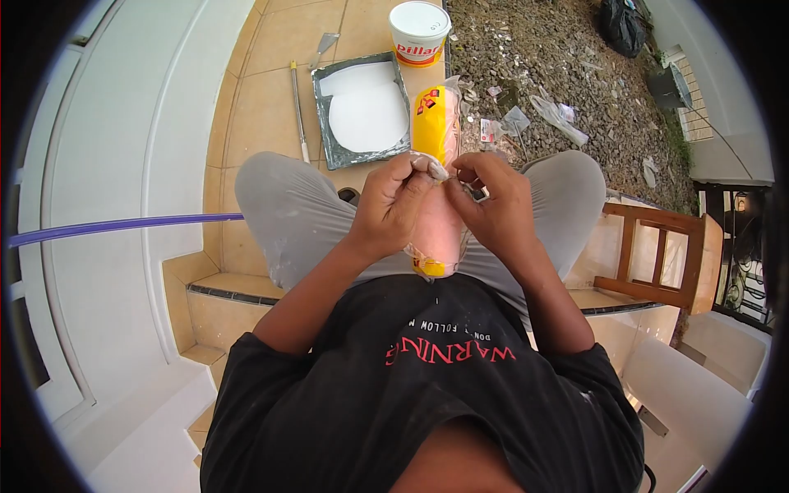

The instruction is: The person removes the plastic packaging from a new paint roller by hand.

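Observation:
A pink, fluffy paint roller sleeve point(438, 222) lies lengthwise between my legs, in a clear plastic wrapper with yellow printed ends point(431, 131). My left hand point(396, 195) is closed, pinching a whitish bunched bit of the plastic wrapper over the middle of the roller. Close beside it, my right hand point(496, 197) is also closed, with thumb and forefinger pinched at the wrapper's right side. What exactly lies between the right fingertips is partly hidden. Beyond the hands stands a dark paint tray point(320, 123) holding white paint.
A lidded white paint bucket point(421, 48) stands behind the tray. A scraper point(325, 49) and a thin stick point(297, 111) lie to the left on tiles. A purple pole point(123, 228) reaches in from the left. Littered gravel point(534, 74) and a wooden stool point(657, 253) are on the right.

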